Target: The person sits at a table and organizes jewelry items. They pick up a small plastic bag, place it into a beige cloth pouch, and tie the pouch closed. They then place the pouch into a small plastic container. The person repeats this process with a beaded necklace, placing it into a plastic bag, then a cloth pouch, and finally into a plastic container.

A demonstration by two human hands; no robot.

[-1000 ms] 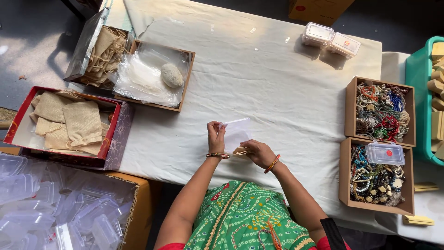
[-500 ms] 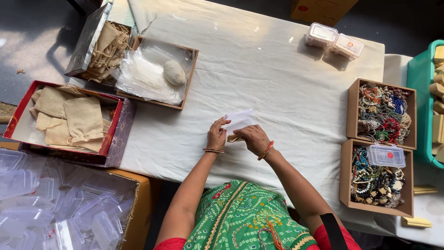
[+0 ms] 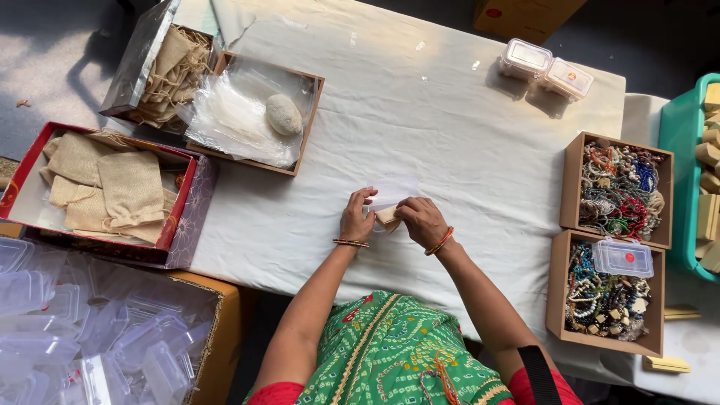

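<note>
My left hand (image 3: 357, 217) and my right hand (image 3: 421, 219) meet over the white cloth-covered table (image 3: 450, 135), near its front edge. Between them they hold a clear plastic pouch (image 3: 391, 192) and a small tan block-like piece (image 3: 388, 217) at the pouch's lower end. The left fingers pinch the pouch's left side. The right fingers close on the tan piece. Both wrists wear bangles.
At left stand a red box of burlap pouches (image 3: 105, 187), a box of clear bags with a stone (image 3: 283, 114) and a box of drawstring bags (image 3: 166, 75). Two bead boxes (image 3: 616, 192) (image 3: 604, 292) stand right, small lidded containers (image 3: 546, 69) at back, a carton of clear containers (image 3: 90, 330) lower left.
Both hands stayed together near the table's front edge, and the clear pouch shifted a little between them. The tan piece now shows between the fingers at the pouch's lower end.
</note>
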